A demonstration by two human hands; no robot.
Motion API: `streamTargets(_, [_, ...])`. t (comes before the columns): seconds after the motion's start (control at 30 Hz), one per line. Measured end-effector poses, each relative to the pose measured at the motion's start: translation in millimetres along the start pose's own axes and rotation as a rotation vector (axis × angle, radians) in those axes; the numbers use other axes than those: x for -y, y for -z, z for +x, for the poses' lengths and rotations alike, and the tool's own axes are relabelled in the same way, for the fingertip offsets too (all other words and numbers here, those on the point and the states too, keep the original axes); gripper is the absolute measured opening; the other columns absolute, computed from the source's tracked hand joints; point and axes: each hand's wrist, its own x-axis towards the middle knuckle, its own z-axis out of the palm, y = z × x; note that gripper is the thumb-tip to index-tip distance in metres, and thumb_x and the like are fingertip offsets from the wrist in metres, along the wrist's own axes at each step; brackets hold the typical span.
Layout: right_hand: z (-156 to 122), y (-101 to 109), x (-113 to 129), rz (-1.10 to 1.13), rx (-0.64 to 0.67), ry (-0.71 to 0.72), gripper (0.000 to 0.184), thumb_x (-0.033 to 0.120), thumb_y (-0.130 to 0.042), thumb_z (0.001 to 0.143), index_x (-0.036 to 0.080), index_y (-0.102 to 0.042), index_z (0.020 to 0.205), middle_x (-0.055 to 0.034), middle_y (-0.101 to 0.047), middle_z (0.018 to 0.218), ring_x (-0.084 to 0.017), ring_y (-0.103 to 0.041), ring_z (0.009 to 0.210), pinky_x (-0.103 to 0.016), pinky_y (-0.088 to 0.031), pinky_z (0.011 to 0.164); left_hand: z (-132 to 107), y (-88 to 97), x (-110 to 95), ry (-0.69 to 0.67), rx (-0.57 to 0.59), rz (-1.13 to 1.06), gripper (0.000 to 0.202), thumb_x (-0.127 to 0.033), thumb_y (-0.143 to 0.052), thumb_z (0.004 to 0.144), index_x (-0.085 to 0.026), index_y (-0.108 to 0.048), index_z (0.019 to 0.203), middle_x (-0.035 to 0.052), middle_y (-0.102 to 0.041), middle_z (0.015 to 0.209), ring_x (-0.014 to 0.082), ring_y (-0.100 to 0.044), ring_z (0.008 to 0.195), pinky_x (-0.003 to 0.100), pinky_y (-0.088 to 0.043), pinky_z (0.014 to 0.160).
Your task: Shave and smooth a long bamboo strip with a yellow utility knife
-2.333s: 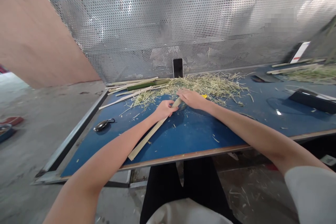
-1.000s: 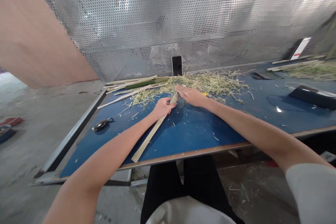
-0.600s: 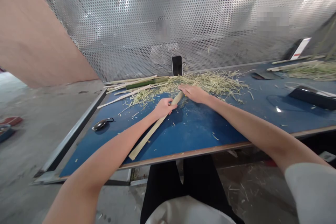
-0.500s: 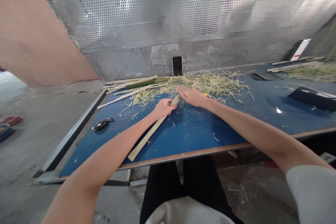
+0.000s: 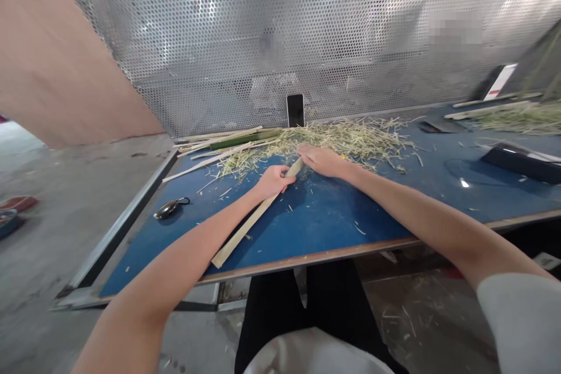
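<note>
A long, pale bamboo strip (image 5: pixel 246 232) slants across the blue table, its near end at the front edge. My left hand (image 5: pixel 275 180) is closed round its upper part, thumb lying across the top. At the strip's far end my right hand (image 5: pixel 319 160) is bent low over it, fingers together. What those fingers hold, if anything, is hidden beneath them. A small yellow thing (image 5: pixel 343 156) shows just behind the right wrist; I cannot tell what it is. Behind this hand spreads a heap of thin bamboo shavings (image 5: pixel 350 135).
More bamboo strips (image 5: pixel 204 162) and a green bamboo piece (image 5: pixel 245 139) lie at the back left. A phone (image 5: pixel 295 111) leans on the perforated metal screen (image 5: pixel 245 29). A dark oval object with a loop (image 5: pixel 167 209) rests on the left. A black box-like object (image 5: pixel 523 163) sits right.
Both hands stay almost where they were. My right hand has shifted very slightly to the right at the strip's far end; the left grip on the bamboo strip is unchanged.
</note>
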Motion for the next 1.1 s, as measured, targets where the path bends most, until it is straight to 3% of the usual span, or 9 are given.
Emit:
streamTargets(0.17, [3,-9,39,0.046,0.055,0.176,0.059,0.048,-0.032,0.115,0.021,-0.064,0.156,-0.0072,-0.054,0.165,-0.028,-0.049,0.156,-0.052,-0.037,0.133,4,-0.4,9,-0.036,-0.029,-0.023,0.016,-0.031,-0.068,0.088,-0.02,-0.061,0.078,-0.0058,-0.055,0.044,0.0121,-0.051,0.042,0.023,-0.038,0.053])
streamTargets(0.23, [5,-6,36,0.058,0.06,0.162,0.059,0.049,-0.031,0.115,0.023,-0.065,0.155,-0.0057,-0.055,0.165,-0.027,-0.051,0.155,-0.051,-0.038,0.132,5,-0.8,11,-0.044,-0.036,-0.031,0.015,-0.032,-0.068,0.088,-0.02,-0.063,0.081,-0.0058,-0.056,0.045,0.0122,-0.051,0.042,0.023,-0.038,0.053])
streamTargets(0.43, [4,3,-3,0.036,-0.005,-0.011,0.06,0.051,-0.03,0.114,0.024,-0.071,0.148,-0.0082,-0.065,0.156,-0.032,-0.056,0.151,-0.056,-0.044,0.128,1,-1.4,3,-0.009,0.002,-0.011,0.016,-0.034,-0.07,0.088,-0.019,-0.067,0.086,-0.0056,-0.057,0.045,0.0123,-0.049,0.041,0.023,-0.035,0.05])
streamTargets(0.73, [2,-1,44,0.088,0.078,0.189,0.061,0.049,-0.027,0.116,0.023,-0.067,0.153,-0.0045,-0.057,0.164,-0.027,-0.049,0.157,-0.049,-0.036,0.134,3,-2.0,7,-0.022,-0.038,-0.038,0.014,-0.028,-0.068,0.088,-0.02,-0.061,0.079,-0.0064,-0.055,0.045,0.0122,-0.052,0.043,0.023,-0.038,0.054])
streamTargets(0.83, [3,5,30,0.099,0.088,0.121,0.059,0.049,-0.029,0.115,0.025,-0.067,0.154,-0.0042,-0.057,0.164,-0.029,-0.052,0.154,-0.053,-0.04,0.13,3,-1.8,6,-0.031,-0.032,-0.023,0.013,-0.03,-0.069,0.088,-0.019,-0.064,0.083,-0.0064,-0.056,0.045,0.0124,-0.053,0.044,0.024,-0.039,0.055])
streamTargets(0.97, [5,7,5,0.02,0.03,-0.048,0.063,0.045,-0.027,0.113,0.016,-0.068,0.151,-0.0113,-0.061,0.16,-0.033,-0.051,0.154,-0.055,-0.041,0.129,1,-0.6,1,-0.016,-0.017,-0.003,0.016,-0.033,-0.069,0.089,-0.018,-0.065,0.085,-0.0063,-0.056,0.045,0.0129,-0.053,0.044,0.024,-0.038,0.054])
streamTargets(1.1, [6,-4,17,0.001,-0.002,-0.013,0.06,0.043,-0.028,0.113,0.017,-0.066,0.152,-0.0107,-0.061,0.16,-0.031,-0.048,0.157,-0.056,-0.038,0.131,1,0.0,3,-0.015,-0.018,0.004,0.016,-0.033,-0.069,0.088,-0.019,-0.064,0.081,-0.0064,-0.055,0.044,0.0127,-0.051,0.042,0.024,-0.038,0.054])
